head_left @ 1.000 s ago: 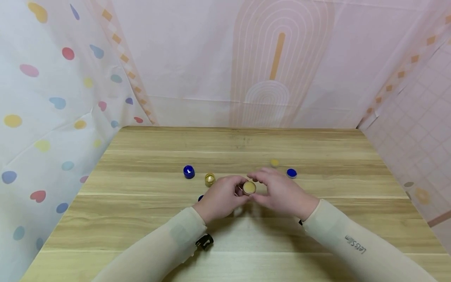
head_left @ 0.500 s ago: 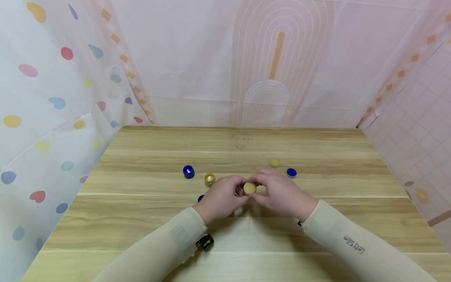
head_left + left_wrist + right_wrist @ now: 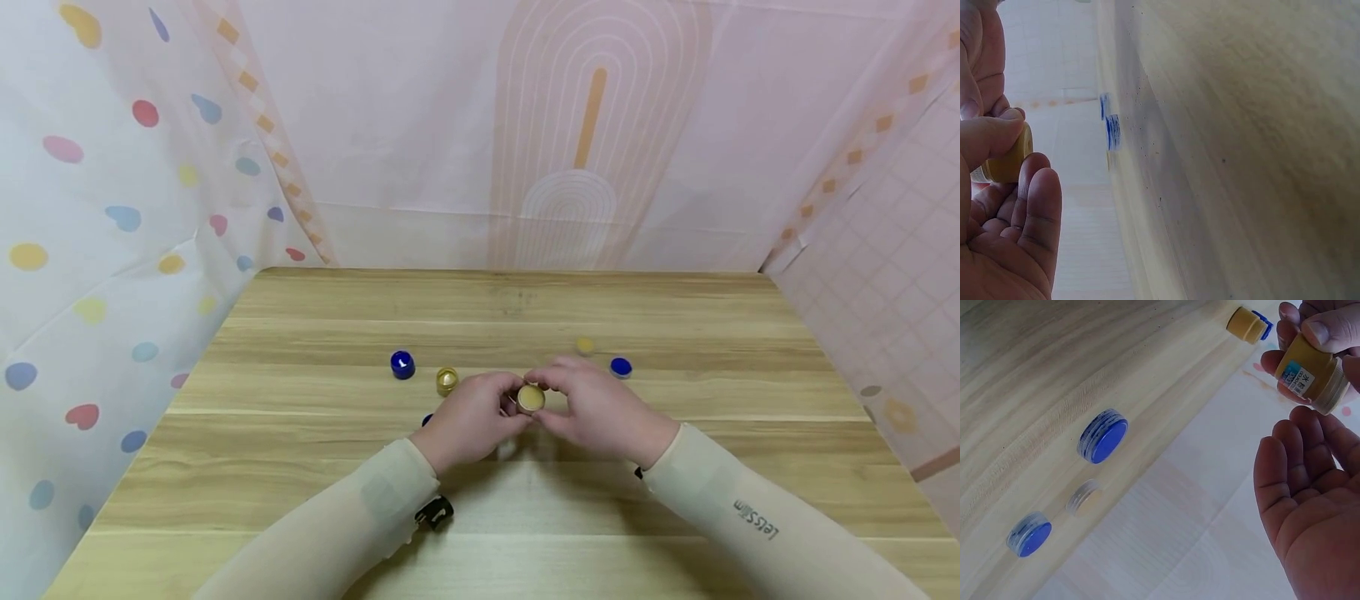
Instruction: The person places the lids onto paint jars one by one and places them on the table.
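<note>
In the head view, two jars (image 3: 446, 382) stand on the table (image 3: 525, 550) left of centre, two caps (image 3: 621, 367) lie right of centre, and another jar (image 3: 531, 400) sits between the left hand (image 3: 476, 421) and right hand (image 3: 603, 410).

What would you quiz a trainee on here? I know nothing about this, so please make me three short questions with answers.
1. Which jar does the left hand hold?
a) blue
b) yellow
c) red

2. True or false: the held jar has its lid off.

3. In the right wrist view, how many loose lids lie on the table?

Key:
1. b, the yellow jar.
2. False; its screw lid is on.
3. Three: two blue, one yellow.
</note>
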`<state>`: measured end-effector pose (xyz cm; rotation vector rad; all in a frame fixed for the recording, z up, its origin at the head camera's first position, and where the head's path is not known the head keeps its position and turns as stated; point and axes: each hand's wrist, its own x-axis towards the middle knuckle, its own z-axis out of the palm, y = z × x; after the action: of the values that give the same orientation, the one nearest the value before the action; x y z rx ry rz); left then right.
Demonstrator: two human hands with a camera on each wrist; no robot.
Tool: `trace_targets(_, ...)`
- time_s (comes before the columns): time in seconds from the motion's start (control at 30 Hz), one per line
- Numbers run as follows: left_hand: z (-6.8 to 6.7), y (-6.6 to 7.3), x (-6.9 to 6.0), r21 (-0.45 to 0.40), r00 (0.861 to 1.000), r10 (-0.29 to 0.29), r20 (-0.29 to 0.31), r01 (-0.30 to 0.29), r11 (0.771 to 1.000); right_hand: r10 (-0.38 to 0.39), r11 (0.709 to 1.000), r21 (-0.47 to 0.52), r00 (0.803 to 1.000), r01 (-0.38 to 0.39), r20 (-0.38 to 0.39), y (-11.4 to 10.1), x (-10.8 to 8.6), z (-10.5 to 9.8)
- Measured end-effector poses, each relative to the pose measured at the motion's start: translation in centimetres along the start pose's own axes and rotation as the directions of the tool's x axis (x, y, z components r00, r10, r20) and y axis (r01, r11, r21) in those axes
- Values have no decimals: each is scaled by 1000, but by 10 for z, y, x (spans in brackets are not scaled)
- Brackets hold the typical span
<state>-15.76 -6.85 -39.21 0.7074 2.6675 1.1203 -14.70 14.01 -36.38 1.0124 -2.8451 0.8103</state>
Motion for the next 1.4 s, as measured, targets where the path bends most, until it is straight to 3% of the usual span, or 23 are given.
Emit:
trace_targets(0.33, 0, 0, 1, 11, 1000, 4, -5, -4, 1000, -8, 1000, 0, 1000, 8, 5, 0, 1, 0)
trace_targets(0.63, 1, 0, 0, -14, 1000, -21, 5, 21, 1000, 68, 998, -12, 998, -68, -13, -1, 0, 3)
trace_targets(0.93, 1, -1, 1, 5, 1000, 11, -17, -11, 1000, 10, 1000, 16, 1000, -10, -1, -1, -1, 0)
trace_targets(1.13, 3, -3, 2, 0, 1000, 3, -15, -3, 1000, -12, 1000, -20, 1000, 12, -11, -1, 0, 0)
trace_targets(1.4, 2, -3, 2, -13, 1000, -5, -5, 5, 1000, 30, 999, -18, 1000, -30, -4, -3, 0, -1)
